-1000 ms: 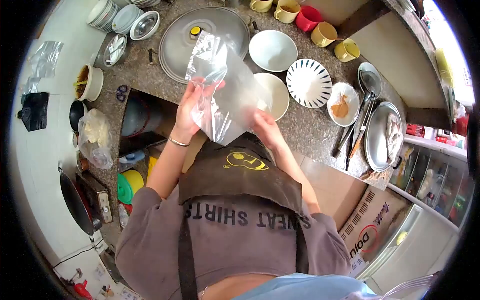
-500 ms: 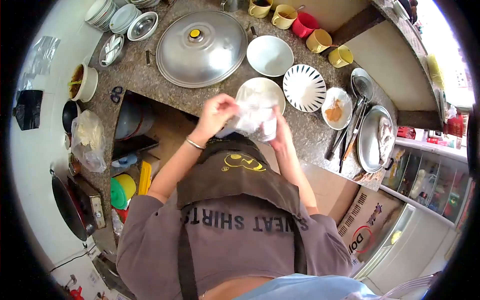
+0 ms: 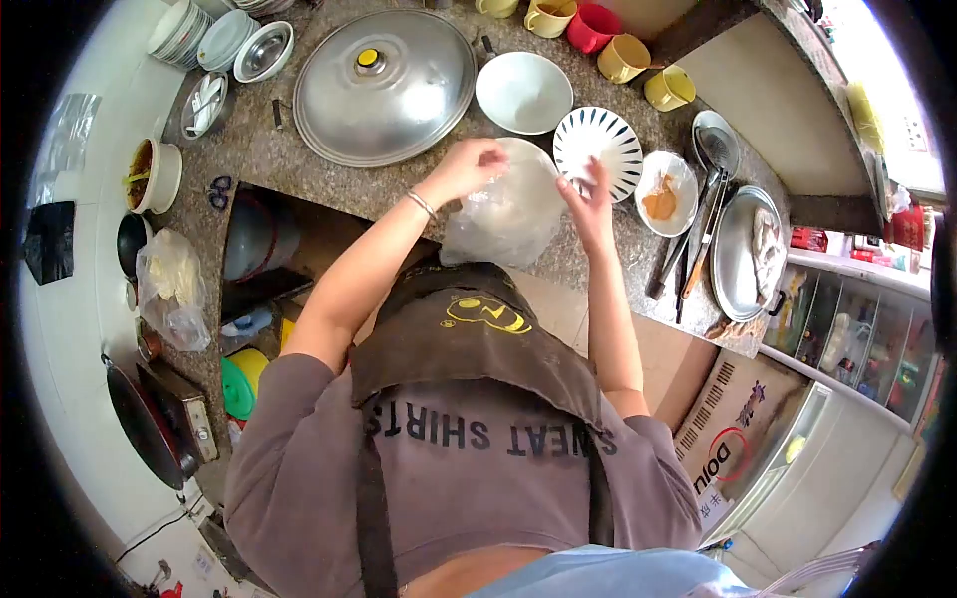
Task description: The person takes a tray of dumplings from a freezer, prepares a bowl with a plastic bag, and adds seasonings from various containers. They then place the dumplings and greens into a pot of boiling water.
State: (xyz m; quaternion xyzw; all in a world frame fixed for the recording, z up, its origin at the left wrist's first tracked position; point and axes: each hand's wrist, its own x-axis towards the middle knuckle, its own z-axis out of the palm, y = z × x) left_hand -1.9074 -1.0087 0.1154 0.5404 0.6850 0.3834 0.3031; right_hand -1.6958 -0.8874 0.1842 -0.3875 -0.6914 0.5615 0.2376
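A thin clear plastic bag (image 3: 498,231) is spread between my two hands, partly over a white bowl (image 3: 526,157) near the counter's front edge. My left hand (image 3: 461,174) is closed on the bag's left edge, fingers curled beside the bowl. On the other side, my right hand (image 3: 590,207) pinches the bag's edge near the thumb, its fingertips raised in front of the striped plate (image 3: 598,149). The bag hangs loose toward the apron, and the bowl's near part shows only hazily through it.
Behind stand a large domed lid (image 3: 384,95) and another white bowl (image 3: 523,92). To the right are a small bowl with brown powder (image 3: 666,194), long-handled utensils (image 3: 706,224) and a metal tray (image 3: 743,254). Cups (image 3: 623,58) line the back. Left sits a bag of pale food (image 3: 174,279).
The bunched plastic has been opened out into a wide bag. My hands have moved apart and farther up over the counter. The view has shifted slightly.
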